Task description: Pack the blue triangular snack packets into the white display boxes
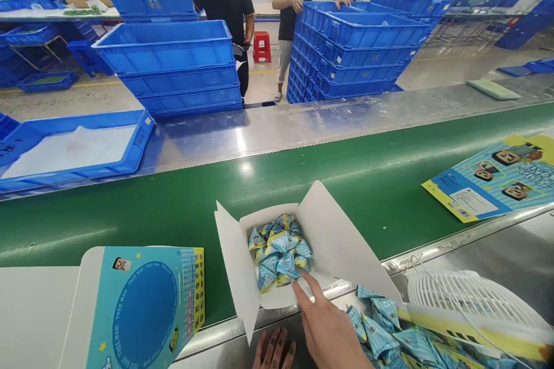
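At the far left of the frame a shallow blue tray [138, 144] lies on the steel ledge beyond the green conveyor belt [173, 207]. At the lower left, a flat printed box blank [145, 305] rests partly on the belt. Low in the middle of the frame the left hand [273, 350] shows only its fingertips at the bottom edge, lying flat on the steel rim and holding nothing, as far as the cut-off view lets me judge. Just above it stands the open white carton [333, 242], flaps spread, with small blue triangular packets [280, 252] piled inside. The right hand [329, 331] reaches to the carton's near edge with fingers extended and loosely apart, fingertips touching the carton rim beside the packets, gripping nothing. Right of it, loose packets [385, 334] lie heaped beside a white fan [471, 297]. At the right edge, a printed sheet [493, 179] lies on the belt.
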The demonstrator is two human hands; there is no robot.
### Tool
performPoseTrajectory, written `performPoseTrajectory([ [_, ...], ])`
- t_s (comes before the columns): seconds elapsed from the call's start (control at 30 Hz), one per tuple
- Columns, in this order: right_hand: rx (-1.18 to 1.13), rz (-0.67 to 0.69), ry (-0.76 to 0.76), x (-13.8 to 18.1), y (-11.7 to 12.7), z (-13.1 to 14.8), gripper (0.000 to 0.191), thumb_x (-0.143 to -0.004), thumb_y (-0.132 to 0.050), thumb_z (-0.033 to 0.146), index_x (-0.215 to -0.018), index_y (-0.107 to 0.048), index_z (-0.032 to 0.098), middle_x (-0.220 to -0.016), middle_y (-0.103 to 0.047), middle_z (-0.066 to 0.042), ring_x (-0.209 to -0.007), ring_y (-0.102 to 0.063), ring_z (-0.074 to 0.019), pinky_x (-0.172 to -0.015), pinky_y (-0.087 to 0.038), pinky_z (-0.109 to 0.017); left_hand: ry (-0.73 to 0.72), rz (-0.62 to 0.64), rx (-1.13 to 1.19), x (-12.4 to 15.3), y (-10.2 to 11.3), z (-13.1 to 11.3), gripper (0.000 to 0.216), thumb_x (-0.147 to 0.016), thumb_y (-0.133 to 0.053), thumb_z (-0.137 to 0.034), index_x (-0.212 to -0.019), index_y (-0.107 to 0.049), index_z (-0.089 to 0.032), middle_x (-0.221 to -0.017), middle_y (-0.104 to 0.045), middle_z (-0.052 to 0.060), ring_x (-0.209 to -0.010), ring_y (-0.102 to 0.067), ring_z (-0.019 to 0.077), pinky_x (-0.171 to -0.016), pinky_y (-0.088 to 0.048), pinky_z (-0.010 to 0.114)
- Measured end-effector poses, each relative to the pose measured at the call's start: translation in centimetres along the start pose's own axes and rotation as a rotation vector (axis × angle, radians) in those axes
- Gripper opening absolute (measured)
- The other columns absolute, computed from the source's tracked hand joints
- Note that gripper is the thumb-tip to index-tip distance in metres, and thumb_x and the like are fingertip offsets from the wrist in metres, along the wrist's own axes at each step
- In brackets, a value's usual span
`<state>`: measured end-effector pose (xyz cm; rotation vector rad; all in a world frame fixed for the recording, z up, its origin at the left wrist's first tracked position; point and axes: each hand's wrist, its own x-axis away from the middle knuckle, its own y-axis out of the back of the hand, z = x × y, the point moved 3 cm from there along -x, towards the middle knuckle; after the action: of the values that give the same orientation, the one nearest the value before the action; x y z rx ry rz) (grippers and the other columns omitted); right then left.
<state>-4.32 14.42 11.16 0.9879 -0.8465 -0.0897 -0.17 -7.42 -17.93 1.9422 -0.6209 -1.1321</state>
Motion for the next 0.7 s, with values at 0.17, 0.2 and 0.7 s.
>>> performPoseTrajectory([
  [0.17,0.055,-0.003,0.034,0.1,-0.1,0.8,0.072,-0.093,-0.032,0.009,-0.161,-0.045,0.029,-0.173,-0.036,-0.014,-0.108,-0.077,-0.0309,-0.087,-0.064,-0.044,-0.084,-0.036,-0.029,-2.6,1.7,-0.4,0.028,-0.087,-0.063,-0.030,-0.107,-0.080,-0.037,-0.112,-0.086,0.000,-0.107,-0.075,0.0262,-0.138,-0.015,0.052],
  [0.2,0.064,0.000,0.044,0.2,0.1,1.0,0.071,-0.094,-0.031,0.009,-0.161,-0.045,0.028,-0.173,-0.036,-0.014,-0.109,-0.077,-0.0307,-0.088,-0.064,-0.044,-0.100,-0.037,-0.030,-3.2,2.1,-0.4,0.027,-0.087,-0.063,-0.032,-0.108,-0.080,-0.037,-0.111,-0.086,-0.001,-0.106,-0.074,0.0251,-0.139,-0.009,0.052],
  [0.7,0.141,-0.089,0.074,-2.9,3.5,4.6,0.060,-0.101,-0.028,0.012,-0.157,-0.047,0.017,-0.144,-0.060,-0.018,-0.104,-0.076,-0.0272,-0.091,-0.063,-0.040,-0.106,-0.321,-0.044,-4.7,1.9,-0.6,0.026,-0.096,-0.056,-0.028,-0.082,-0.078,-0.032,-0.091,-0.085,0.000,-0.095,-0.074,0.0197,-0.136,-0.024,0.050],
])
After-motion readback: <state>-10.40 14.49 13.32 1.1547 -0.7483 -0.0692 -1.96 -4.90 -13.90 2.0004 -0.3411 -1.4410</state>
